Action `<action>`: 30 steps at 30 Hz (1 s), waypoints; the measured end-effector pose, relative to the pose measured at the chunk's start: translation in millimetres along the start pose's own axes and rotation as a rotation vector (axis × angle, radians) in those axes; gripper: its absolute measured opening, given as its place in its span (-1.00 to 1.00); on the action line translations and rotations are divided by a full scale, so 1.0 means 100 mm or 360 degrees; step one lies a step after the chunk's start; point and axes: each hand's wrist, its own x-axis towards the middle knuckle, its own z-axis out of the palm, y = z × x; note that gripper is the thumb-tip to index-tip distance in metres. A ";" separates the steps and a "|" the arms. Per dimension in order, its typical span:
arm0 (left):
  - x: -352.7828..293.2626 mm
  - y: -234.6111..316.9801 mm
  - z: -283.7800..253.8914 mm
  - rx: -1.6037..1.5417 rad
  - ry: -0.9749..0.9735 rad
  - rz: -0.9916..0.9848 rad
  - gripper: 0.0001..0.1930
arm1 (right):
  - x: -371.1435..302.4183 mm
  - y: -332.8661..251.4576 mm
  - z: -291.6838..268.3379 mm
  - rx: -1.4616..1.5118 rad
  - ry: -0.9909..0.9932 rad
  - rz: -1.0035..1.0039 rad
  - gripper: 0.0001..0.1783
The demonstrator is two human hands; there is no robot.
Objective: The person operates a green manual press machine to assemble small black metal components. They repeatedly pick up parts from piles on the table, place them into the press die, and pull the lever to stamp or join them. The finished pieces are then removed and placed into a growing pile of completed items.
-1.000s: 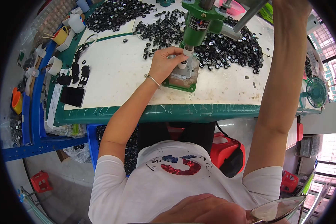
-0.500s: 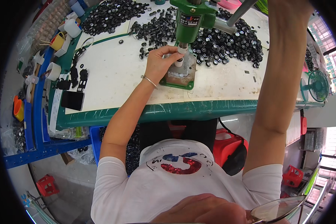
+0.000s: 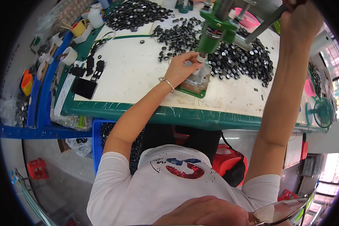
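Note:
A green hand press stands on the table, its white-tipped ram pointing down over the base. My left hand reaches in from the left with thumb and forefinger pinched together just beneath the ram tip. Whatever lies between those fingers is too small and covered to name. A bracelet circles that wrist. At the upper right, my right hand is closed round the end of the press's grey lever, arm raised. Piled behind the press are small black wheels with silvery centres.
More black wheels lie heaped at the far left, with black parts nearer the press. A phone, a white cup and a yellow cup are on the left. A green fan stands right; pink basin behind.
The whole view has shifted, so the press and table sit further right and lower. My right hand on the lever now shows more fully. My left hand stays pinched beneath the ram.

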 end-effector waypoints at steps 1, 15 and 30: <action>0.00 0.00 -0.01 -0.0013 0.0019 -0.0019 -0.65 | 0.01 0.11 0.08 -0.0407 0.0048 -0.0141 -0.70; 0.23 -0.38 -0.77 0.0656 0.0353 -0.0485 -0.78 | -0.32 0.52 -1.11 -0.0990 0.0465 0.0579 -0.59; 0.25 -0.34 -0.88 0.0419 0.0277 -0.0514 -0.81 | -2.61 0.60 -1.25 -0.2628 -0.0619 0.1181 -0.77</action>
